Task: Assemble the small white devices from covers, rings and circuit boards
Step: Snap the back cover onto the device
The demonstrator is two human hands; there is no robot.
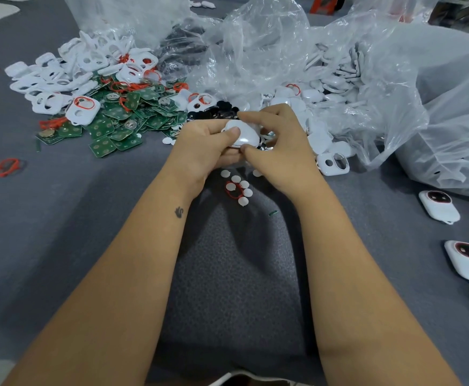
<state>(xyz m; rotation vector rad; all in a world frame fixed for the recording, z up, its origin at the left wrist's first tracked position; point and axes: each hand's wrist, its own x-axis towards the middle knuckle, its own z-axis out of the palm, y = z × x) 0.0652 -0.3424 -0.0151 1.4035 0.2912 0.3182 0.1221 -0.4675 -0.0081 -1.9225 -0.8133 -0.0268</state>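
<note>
both hands pinch one white device [241,134]: left hand [203,145] with its thumb on top, right hand [279,140] gripping its right edge, just right of the green circuit board pile [133,112]

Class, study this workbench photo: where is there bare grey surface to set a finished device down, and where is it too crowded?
Bare: grey mat left of the left forearm, between the green circuit boards and the near edge; also between the right forearm and the finished devices. Crowded: everything beyond both hands, with white covers, boards and plastic bags.
</note>
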